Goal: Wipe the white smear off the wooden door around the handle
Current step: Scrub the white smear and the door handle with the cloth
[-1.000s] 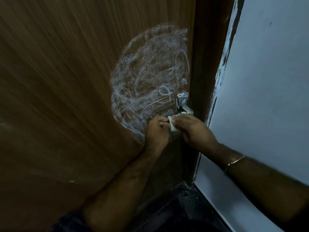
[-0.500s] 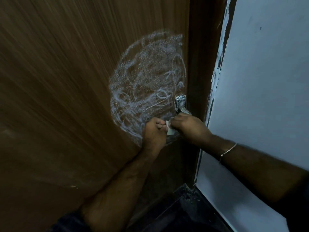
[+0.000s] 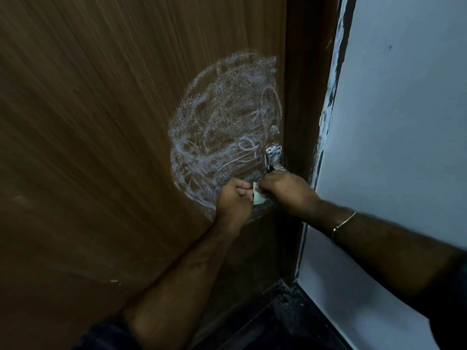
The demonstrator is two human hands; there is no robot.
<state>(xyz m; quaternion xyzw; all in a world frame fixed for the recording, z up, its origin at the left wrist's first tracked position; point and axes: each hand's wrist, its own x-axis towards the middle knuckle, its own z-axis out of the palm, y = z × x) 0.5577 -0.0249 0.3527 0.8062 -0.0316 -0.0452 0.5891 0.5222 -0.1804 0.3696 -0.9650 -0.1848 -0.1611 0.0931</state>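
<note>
As you look down at the scene, you see two hands, one wooden door (image 3: pixel 101 147), one white smear (image 3: pixel 222 127), one metal handle (image 3: pixel 273 157) and one small white wad (image 3: pixel 258 197). I cannot tell if the wad is cloth or paper.

Your left hand (image 3: pixel 233 203) and your right hand (image 3: pixel 290 193) meet in the middle of the frame, just below the handle, and both pinch the white wad between them. So the grip of each hand is clenched on the wad, with the fingers curled. On the right wrist you wear one thin bracelet (image 3: pixel 343 223).

The smear lies in the centre of the frame, on the door, to the left of the handle and above it. It is roughly round, with a brighter outline on its left side and many thin curling streaks and fine specks inside. The brown wood shows through it. Its lower edge reaches your left hand.

At the right of the smear the door ends at a dark frame (image 3: pixel 303 97), very near the handle, and after it stands a pale wall (image 3: pixel 404 122). To the left of the smear the door continues as bare wood up to the left edge of the frame. The dark floor (image 3: pixel 278 324) shows at the bottom.
</note>
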